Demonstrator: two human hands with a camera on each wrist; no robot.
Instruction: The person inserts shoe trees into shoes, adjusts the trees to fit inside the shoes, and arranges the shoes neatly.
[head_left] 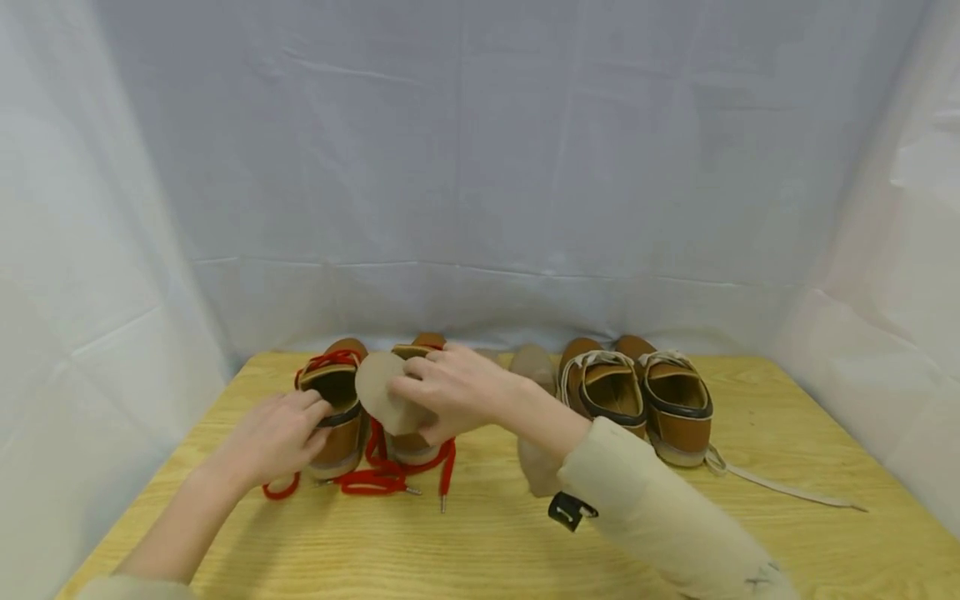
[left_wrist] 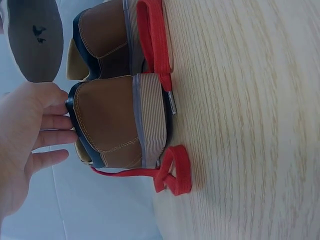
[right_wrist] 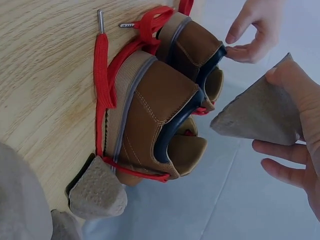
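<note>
Two brown shoes with red laces stand side by side at the table's back left, heels toward me. My left hand [head_left: 309, 414] rests its straight fingertips [left_wrist: 69, 134] on the heel collar of the left red-laced shoe [head_left: 339, 417] [left_wrist: 117, 125] without gripping it. Over the right red-laced shoe [head_left: 414, 446] [right_wrist: 160, 115], my right hand [head_left: 420, 400] pinches a beige insole [head_left: 378, 392] [right_wrist: 260, 117] between thumb and fingers. The insole is held tilted above that shoe's opening, outside the shoe. Red laces [head_left: 382, 479] trail loose on the wood.
A second brown pair with cream laces [head_left: 637, 396] stands at the back right, one lace [head_left: 787, 490] trailing right. More beige insoles [head_left: 534, 365] [right_wrist: 97, 192] lie between the pairs, partly behind my right forearm. White cloth walls enclose the wooden table [head_left: 480, 542].
</note>
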